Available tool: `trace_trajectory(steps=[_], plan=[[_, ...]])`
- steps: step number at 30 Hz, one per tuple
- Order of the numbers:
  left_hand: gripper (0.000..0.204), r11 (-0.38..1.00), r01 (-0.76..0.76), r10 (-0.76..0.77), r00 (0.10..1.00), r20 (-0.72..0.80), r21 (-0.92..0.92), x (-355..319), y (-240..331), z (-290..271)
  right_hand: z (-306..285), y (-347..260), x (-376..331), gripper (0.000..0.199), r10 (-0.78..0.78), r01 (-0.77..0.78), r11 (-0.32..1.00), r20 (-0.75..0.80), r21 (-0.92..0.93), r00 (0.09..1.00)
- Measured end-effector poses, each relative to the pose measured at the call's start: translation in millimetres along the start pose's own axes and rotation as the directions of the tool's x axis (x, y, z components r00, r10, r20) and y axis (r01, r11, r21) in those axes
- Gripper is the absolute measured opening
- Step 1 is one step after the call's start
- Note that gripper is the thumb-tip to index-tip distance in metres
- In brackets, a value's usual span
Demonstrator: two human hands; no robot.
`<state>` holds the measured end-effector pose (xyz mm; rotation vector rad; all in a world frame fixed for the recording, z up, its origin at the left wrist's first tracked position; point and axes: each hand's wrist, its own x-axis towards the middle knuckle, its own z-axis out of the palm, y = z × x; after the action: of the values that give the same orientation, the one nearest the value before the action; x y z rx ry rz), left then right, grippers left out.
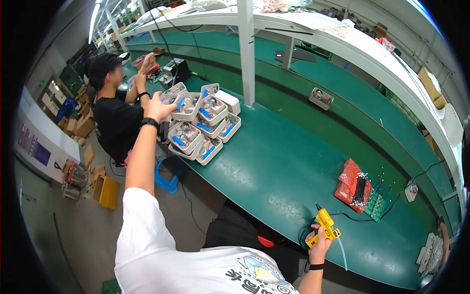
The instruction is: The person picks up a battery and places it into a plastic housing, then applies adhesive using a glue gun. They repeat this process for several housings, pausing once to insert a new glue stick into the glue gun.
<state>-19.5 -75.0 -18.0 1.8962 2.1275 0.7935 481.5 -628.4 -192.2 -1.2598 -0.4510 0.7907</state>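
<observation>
At the left, my left hand (159,107) reaches out to a pile of white plastic cases. Its thumb lies at the rim of an upper case (187,109), and the other fingers are partly hidden. Small parts, wires and a blue strip sit inside these cases (185,135). At the lower right, my right hand (318,241) is wrapped around the handle of a yellow glue gun (325,224). Its dark nozzle points up and left. A pale blue glue stick (343,255) hangs out of its back end.
A red bag (349,182) with black wires and green circuit boards (376,204) lies on the green table (274,166). One case (320,98) sits farther back, near a white post (246,54). A co-worker (115,108) is beside the pile. A black cord (350,217) crosses the table.
</observation>
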Motion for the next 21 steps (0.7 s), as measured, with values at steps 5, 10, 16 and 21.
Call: trace_trajectory(steps=[5,10,16,21], plan=[[0.102,0.834,-0.536,0.547,0.835,0.066,-0.128,-89,92,-33,0,1,2,0.025,-0.012,0.012,0.999,0.004,0.038,1.0],[0.094,0.529,-0.752,0.835,0.382,0.395,-0.392,-209,169,39,-2,0,-3,0.026,-0.022,0.023,0.998,-0.012,0.054,1.0],[0.089,0.273,-0.688,0.929,0.006,0.371,-0.672,-267,201,151,-2,-2,-5,0.031,-0.018,0.021,0.998,-0.048,0.061,0.999],[0.049,0.186,-0.774,0.982,0.156,0.103,-0.605,-300,197,164,-9,12,-5,0.031,0.023,-0.021,0.998,-0.037,0.067,0.999]])
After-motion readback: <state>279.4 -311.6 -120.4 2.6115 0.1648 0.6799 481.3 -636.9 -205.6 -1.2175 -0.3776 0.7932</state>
